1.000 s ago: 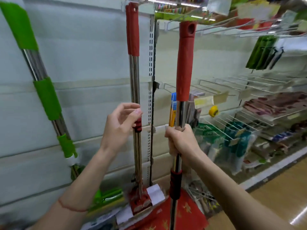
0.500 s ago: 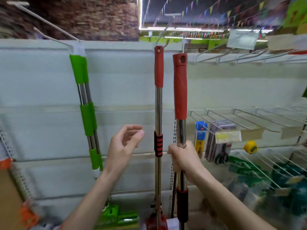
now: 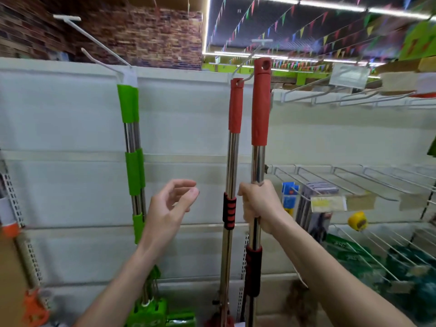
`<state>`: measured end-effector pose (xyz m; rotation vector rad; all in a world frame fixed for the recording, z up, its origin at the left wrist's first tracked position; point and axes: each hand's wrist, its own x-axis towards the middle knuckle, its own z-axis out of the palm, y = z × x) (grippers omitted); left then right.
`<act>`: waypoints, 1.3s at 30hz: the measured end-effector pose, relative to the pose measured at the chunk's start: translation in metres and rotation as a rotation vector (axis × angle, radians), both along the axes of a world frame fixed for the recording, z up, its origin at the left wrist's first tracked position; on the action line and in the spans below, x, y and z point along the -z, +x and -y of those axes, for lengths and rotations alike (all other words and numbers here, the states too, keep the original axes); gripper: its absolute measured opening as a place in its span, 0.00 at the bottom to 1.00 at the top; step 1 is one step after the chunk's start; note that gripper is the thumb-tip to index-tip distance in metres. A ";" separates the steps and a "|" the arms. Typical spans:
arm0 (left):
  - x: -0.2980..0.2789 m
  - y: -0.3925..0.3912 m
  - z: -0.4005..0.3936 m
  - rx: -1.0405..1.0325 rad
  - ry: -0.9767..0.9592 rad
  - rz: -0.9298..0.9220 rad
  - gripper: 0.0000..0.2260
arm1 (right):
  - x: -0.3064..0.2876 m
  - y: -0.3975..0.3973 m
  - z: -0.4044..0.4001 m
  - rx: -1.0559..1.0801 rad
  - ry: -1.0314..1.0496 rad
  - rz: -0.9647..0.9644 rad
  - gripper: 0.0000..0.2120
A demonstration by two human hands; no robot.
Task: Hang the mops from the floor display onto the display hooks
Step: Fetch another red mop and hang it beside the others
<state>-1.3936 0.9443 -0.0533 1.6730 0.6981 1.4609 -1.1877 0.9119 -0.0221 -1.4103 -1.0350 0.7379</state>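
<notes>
My right hand (image 3: 258, 206) grips the steel shaft of a red-handled mop (image 3: 260, 102), held upright; the hole in its top end sits level with the tip of a wire display hook (image 3: 245, 64). A second red-handled mop (image 3: 235, 107) hangs from that same hook just to the left. My left hand (image 3: 171, 208) hovers between the mops with loosely curled fingers, holding nothing. Further left, two green-handled mops (image 3: 129, 107) hang together from another hook (image 3: 99, 47) on the white back panel.
Wire shelves (image 3: 354, 178) with packaged goods and price tags jut out on the right. An orange-handled item (image 3: 10, 228) stands at the far left. Green mop heads (image 3: 151, 312) sit low by the floor. The white back panel (image 3: 70, 128) runs behind everything.
My view has tilted upward, bringing the hooks into sight. My left hand has come off the hanging red mop and moved left. My right hand has lifted its mop higher toward the hook.
</notes>
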 end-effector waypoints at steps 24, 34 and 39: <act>0.009 -0.010 -0.007 -0.017 -0.030 -0.005 0.16 | 0.009 0.003 -0.029 0.024 0.001 -0.039 0.15; 0.007 -0.011 -0.003 -0.006 -0.004 0.001 0.18 | 0.002 0.008 -0.043 0.081 -0.004 -0.025 0.13; 0.008 -0.014 -0.007 -0.014 -0.006 0.002 0.18 | 0.004 0.011 -0.061 0.099 -0.045 -0.039 0.10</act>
